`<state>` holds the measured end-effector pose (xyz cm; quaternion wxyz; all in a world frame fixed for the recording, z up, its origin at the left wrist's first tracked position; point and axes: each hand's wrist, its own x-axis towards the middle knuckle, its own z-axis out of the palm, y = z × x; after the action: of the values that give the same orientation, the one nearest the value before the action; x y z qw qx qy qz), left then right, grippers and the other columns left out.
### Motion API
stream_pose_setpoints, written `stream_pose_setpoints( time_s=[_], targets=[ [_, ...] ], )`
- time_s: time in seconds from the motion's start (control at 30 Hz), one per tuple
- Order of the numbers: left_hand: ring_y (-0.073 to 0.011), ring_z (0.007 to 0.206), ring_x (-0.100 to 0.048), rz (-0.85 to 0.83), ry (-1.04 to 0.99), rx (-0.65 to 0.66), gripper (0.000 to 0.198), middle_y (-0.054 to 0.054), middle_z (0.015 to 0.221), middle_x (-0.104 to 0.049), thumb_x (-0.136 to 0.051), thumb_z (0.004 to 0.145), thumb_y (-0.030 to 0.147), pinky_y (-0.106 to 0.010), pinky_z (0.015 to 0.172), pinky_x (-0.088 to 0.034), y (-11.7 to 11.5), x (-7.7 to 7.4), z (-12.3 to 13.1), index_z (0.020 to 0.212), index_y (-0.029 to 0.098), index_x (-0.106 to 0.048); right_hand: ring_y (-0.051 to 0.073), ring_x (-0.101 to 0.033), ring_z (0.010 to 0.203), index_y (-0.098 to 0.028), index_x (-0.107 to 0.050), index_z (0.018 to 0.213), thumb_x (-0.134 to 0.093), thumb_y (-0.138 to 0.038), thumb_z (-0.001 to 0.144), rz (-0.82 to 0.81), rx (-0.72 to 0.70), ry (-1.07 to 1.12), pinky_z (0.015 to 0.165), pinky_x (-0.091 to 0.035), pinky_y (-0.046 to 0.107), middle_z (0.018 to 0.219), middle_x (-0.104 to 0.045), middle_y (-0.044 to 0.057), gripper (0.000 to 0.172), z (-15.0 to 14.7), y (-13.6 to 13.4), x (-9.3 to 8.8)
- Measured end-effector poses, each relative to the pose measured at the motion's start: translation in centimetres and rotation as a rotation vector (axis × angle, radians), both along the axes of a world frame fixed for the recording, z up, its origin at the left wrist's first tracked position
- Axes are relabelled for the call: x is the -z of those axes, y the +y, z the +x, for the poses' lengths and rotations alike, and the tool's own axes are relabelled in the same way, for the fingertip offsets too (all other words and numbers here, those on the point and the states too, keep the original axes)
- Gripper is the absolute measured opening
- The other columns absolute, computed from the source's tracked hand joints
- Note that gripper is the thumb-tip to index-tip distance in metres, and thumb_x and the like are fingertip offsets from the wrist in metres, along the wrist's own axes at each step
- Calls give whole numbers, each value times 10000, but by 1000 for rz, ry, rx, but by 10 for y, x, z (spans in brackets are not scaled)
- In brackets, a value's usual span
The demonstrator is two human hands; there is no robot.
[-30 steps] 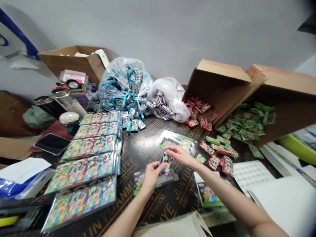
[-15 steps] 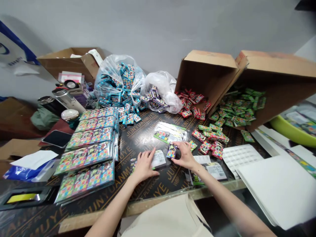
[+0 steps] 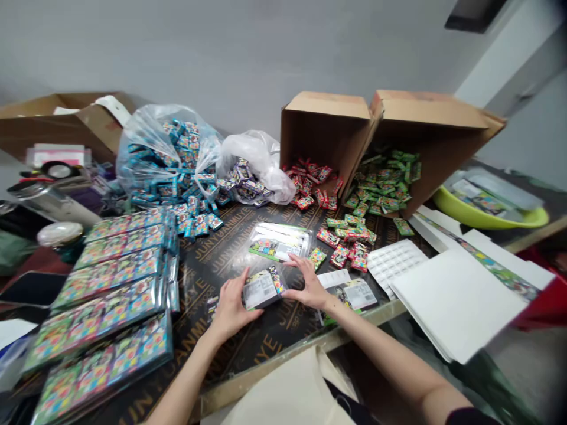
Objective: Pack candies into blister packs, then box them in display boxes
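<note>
A flat clear packet with a printed card and a white label (image 3: 260, 288) lies on the dark table between my hands. My left hand (image 3: 231, 308) rests at its left end, thumb and fingers spread, touching the packet. At its right end is a colourful patch (image 3: 277, 280); I cannot tell whether it is a small box or print on the card. My right hand (image 3: 310, 286) is beside that patch, thumb and fingers apart, with nothing visible between them. Just behind lie more clear packets with green-edged cards (image 3: 277, 242). Another labelled packet (image 3: 357, 293) lies under my right forearm.
Stacked filled packs (image 3: 115, 277) stand at left. Behind are a bag of blue boxes (image 3: 172, 153), a bag of purple boxes (image 3: 248, 177), and cartons holding red boxes (image 3: 310, 183) and green boxes (image 3: 385, 183). White sheets (image 3: 460, 295) overhang the table's front right edge.
The small dark purple box has left my right hand's pinch, and those fingers have spread at the packet's right end. My left hand stays at the packet. The view has turned right.
</note>
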<state>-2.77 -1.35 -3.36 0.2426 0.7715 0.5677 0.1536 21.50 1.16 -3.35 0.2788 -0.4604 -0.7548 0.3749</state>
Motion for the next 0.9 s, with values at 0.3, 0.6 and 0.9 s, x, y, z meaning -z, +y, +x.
stream_pose_setpoints(
  time_s=[0.3, 0.6, 0.9],
  targets=[
    [-264, 1063, -458, -13, 93, 23, 933, -94, 1157, -503, -671, 585, 353, -423, 943, -306, -4, 20, -2, 1373, 201, -194, 293, -329, 1217, -223, -362, 1306, -585, -450, 722, 168, 436, -455, 990, -135, 474, 1287, -453, 117, 666, 58, 46, 18],
    [-277, 1096, -459, -72, -143, -176, 686, -109, 1169, -521, -673, 609, 431, -451, 962, -311, 0, 10, 1, 1226, 204, -474, 271, -486, 1041, -193, -404, 1269, -573, -298, 732, 115, 355, -506, 932, -217, 481, 1063, -599, 101, 573, 96, 91, 20],
    [-102, 473, -524, -850, -951, -477, 240, -14, 525, -601, -724, 568, 313, -226, 532, -408, 11, -32, 40, 577, 96, -623, 199, -363, 1219, -296, -310, 1328, -560, -217, 766, 79, -534, -49, 1018, -220, 389, 1314, -439, 25, 620, -3, 33, -55]
  ],
)
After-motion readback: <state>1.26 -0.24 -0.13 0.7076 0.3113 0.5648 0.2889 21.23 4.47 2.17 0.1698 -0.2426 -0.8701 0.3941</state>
